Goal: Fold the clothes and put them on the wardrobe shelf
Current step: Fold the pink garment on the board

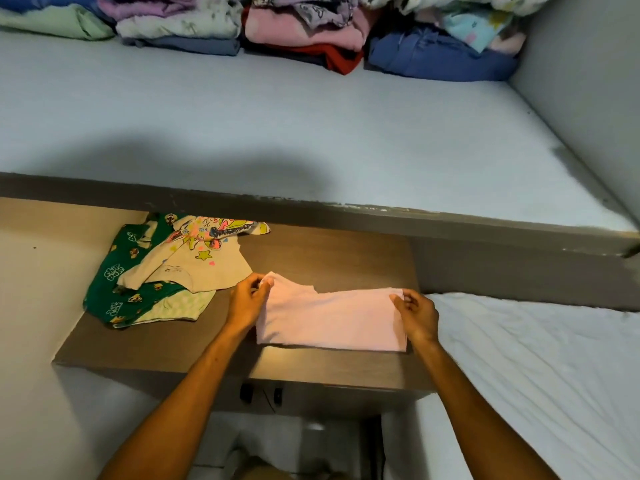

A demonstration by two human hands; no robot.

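Both hands, left hand [246, 301] and right hand [417, 315], pinch the pink garment [330, 318] corners (shelf [311, 133] front bare).

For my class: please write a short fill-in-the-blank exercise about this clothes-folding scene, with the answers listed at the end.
1. Both hands, the left hand and the right hand, hold a garment whose colour is ____.
2. That garment lies on a brown ____ surface.
3. The unfolded green garment lies to the ____ of the held one.
4. The folded stacks sit at the ____ of the shelf.

Answers: pink; wooden; left; back
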